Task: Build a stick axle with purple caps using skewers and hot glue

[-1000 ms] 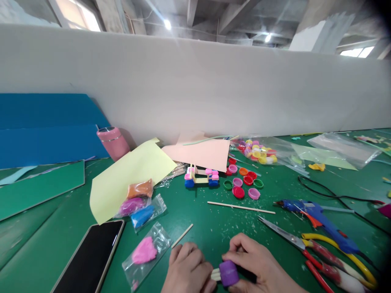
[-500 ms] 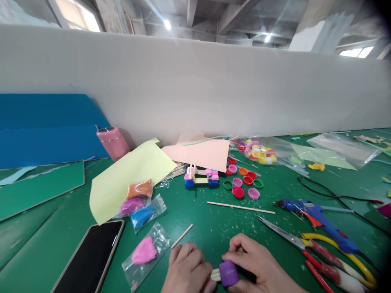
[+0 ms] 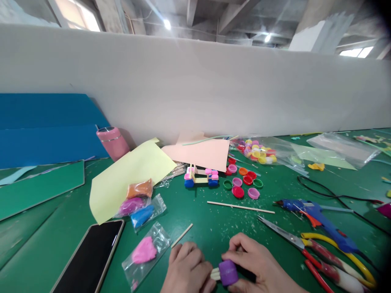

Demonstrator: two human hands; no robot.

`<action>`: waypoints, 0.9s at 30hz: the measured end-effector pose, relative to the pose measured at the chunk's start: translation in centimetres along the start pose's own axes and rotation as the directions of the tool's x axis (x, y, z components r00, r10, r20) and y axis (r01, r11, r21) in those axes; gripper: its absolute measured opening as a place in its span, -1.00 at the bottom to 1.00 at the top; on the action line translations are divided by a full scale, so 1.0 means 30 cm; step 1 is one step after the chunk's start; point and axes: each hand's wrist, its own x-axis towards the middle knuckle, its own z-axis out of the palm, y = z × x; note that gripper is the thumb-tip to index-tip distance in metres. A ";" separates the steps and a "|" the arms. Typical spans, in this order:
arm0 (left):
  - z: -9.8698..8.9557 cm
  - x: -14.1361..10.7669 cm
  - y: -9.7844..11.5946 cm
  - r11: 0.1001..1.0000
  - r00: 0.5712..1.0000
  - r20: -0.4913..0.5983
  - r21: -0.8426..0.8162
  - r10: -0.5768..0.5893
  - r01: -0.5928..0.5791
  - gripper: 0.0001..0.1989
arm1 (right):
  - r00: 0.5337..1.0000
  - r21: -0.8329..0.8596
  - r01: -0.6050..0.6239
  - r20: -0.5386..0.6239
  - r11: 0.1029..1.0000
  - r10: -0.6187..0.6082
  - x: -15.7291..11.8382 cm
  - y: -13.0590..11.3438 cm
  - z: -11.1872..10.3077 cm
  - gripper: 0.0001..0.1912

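At the near edge, my left hand [image 3: 188, 270] is closed round the end of some pale thin sticks [image 3: 215, 274]. Wrapped about the sticks' other end is a purple band or lump [image 3: 228, 272], which the thumb and fingers of my right hand [image 3: 259, 264] pinch. Below the right fingers lies a black strip, partly hidden. A short wooden stick [image 3: 182, 235] rests just beyond my left hand. Left of that hand is a clear bag with pink clay [image 3: 144, 250]. Farther off stands a small model car [image 3: 201, 178] with blue wheels and pink pieces.
Pliers [image 3: 334, 260], scissors [image 3: 282, 232] and a blue glue gun [image 3: 319, 221] with its black cord lie to the right. Coloured bottle caps [image 3: 244, 181] and a long stick [image 3: 241, 207] are ahead. A phone [image 3: 88, 260], clay packets [image 3: 142, 215] and a pink flask [image 3: 113, 143] are left.
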 end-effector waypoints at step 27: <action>-0.050 0.024 -0.001 0.997 0.992 0.108 0.039 0.061 -0.065 -0.93 | 1.000 -0.020 0.000 0.008 1.000 0.000 -0.002 -0.004 -0.006 -0.72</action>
